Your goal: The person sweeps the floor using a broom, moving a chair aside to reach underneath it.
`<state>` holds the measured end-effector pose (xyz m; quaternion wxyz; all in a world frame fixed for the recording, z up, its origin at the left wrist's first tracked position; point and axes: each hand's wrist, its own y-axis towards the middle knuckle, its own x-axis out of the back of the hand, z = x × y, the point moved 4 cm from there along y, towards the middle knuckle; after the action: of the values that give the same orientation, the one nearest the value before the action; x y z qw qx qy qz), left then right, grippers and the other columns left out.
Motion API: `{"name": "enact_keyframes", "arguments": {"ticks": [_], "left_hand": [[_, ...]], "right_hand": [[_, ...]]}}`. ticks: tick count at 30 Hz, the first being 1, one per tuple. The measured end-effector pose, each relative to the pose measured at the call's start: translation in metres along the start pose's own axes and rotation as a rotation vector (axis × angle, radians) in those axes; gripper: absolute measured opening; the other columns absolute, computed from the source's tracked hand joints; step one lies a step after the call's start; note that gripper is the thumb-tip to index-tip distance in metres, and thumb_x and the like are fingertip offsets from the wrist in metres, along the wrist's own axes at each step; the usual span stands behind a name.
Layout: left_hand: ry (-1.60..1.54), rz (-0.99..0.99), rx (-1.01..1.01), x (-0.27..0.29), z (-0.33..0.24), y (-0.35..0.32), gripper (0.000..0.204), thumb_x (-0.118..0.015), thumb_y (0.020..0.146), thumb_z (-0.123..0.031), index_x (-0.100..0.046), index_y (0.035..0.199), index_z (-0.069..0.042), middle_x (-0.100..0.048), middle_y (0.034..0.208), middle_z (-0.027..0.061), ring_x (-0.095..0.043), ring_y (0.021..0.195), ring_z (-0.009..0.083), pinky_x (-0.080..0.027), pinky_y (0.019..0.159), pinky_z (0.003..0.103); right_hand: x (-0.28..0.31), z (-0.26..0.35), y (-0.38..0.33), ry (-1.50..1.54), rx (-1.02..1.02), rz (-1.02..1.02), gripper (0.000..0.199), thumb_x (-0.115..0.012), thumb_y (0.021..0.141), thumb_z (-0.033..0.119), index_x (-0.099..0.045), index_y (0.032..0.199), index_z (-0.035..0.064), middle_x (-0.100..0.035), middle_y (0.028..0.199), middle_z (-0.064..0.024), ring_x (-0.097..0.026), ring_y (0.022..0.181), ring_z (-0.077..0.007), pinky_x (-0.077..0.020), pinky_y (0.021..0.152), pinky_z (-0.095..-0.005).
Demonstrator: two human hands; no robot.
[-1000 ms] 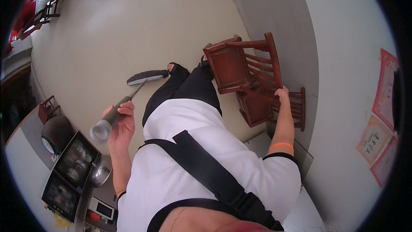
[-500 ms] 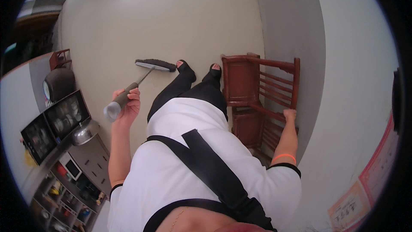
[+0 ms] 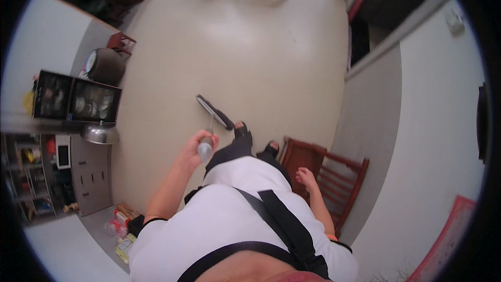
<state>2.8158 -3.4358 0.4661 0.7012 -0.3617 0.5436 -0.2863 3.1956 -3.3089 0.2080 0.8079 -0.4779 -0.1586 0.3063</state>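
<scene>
Fig.: head view, person standing on a pale floor (image 3: 250,57), looking down over a white shirt w/ black strap.

L hand (image 3: 195,149): fingers curled tight round the grey handle end of a mop (image 3: 211,120); shaft runs fwd and down to a flat dark head resting on the floor just ahead of the feet (image 3: 254,143). Head lies slantwise, approx. mid-floor, well apart from all furniture.

R hand (image 3: 307,177): fingers loosely spread, holding nothing; it hangs over or just beside the near edge of a red-brown wooden chair (image 3: 334,177) that stands against the grey wall base at the floor's right edge. Contact w/ the chair cannot be told.

Surroundings: black glass-front cabinet (image 3: 78,99) and steel bowl (image 3: 100,134) at left edge; round dark stool (image 3: 104,65) beyond; more chair legs at far edge.

Step in hand (judged): one-handed mopping stroke on open floor beside the chair, R hand positioned as if attending to the chair.

Next move calls for (judged): firm L-hand grip and enough downward pressure to keep the head flat; if the strip by the wall is to be wiped, the chair needs shifting clear and the head steering past the feet.
</scene>
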Motion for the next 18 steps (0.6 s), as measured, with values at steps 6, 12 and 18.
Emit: {"name": "enact_keyframes", "arguments": {"ticks": [6, 12, 18], "left_hand": [[0.144, 0.059, -0.002, -0.016, 0.035, -0.083, 0.024, -0.048, 0.077, -0.003, -0.036, 0.094, 0.007, -0.045, 0.084, 0.0103, -0.053, 0.068, 0.0148, -0.051, 0.064, 0.021], [0.593, 0.023, 0.05, -0.01, 0.062, -0.09, 0.036, -0.051, 0.076, -0.008, -0.039, 0.106, 0.007, -0.05, 0.085, 0.0082, -0.053, 0.063, 0.0114, -0.049, 0.058, 0.019], [0.893, 0.103, 0.144, -0.041, 0.068, -0.047, 0.02, -0.06, 0.068, -0.009, -0.051, 0.082, 0.002, -0.054, 0.069, 0.0069, -0.054, 0.058, 0.01, -0.044, 0.049, 0.018]], "right_hand": [[0.021, 0.021, 0.009, -0.121, 0.032, -0.118, 0.024, -0.049, 0.084, 0.016, -0.05, 0.106, 0.0063, -0.058, 0.09, -0.0048, -0.057, 0.073, -0.0127, -0.0475, 0.06, -0.025], [0.014, 0.049, 0.045, -0.105, 0.138, -0.086, 0.024, -0.051, 0.082, 0.014, -0.052, 0.104, 0.005, -0.057, 0.089, -0.006, -0.057, 0.07, -0.0132, -0.048, 0.058, -0.0246], [-0.069, 0.129, 0.034, 0.371, 0.123, 0.189, 0.045, -0.05, 0.085, 0.034, -0.041, 0.115, 0.0023, -0.053, 0.104, -0.0142, -0.054, 0.091, -0.0227, -0.0465, 0.076, -0.0327]]}}
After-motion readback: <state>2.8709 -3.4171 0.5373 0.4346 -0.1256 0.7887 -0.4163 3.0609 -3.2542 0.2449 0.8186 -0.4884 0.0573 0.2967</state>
